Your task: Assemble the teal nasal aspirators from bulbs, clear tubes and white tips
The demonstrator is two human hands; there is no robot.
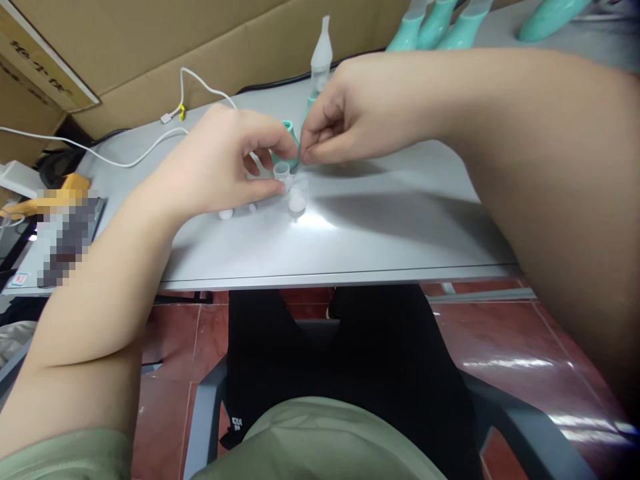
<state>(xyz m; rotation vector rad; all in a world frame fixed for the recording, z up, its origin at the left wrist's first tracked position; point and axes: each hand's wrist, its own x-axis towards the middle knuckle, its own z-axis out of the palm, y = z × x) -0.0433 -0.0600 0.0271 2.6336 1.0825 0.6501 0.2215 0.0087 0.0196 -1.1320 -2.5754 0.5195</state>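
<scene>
A small clear plastic cup (281,171) sits at the thumb tip of my left hand (240,157), whose fingers curl around its far side. The left index finger reaches over a teal round-necked part (289,143) just behind the cup. Close on the right, my right hand (333,127) is closed in a pinch beside the teal part; what lies between its fingertips is hidden. Below the hands, a small white rounded piece (297,202) rests on the table. Two smaller white pieces, a disc (226,214) and a tiny bit (253,208), lie under my left hand.
Behind my right hand stands a teal device with a translucent pointed nozzle (321,60). Several teal devices (435,27) stand at the back right. A white cable (135,160) crosses the grey table (400,253) at the left, near a yellow object (75,190). Cardboard (225,40) lines the back.
</scene>
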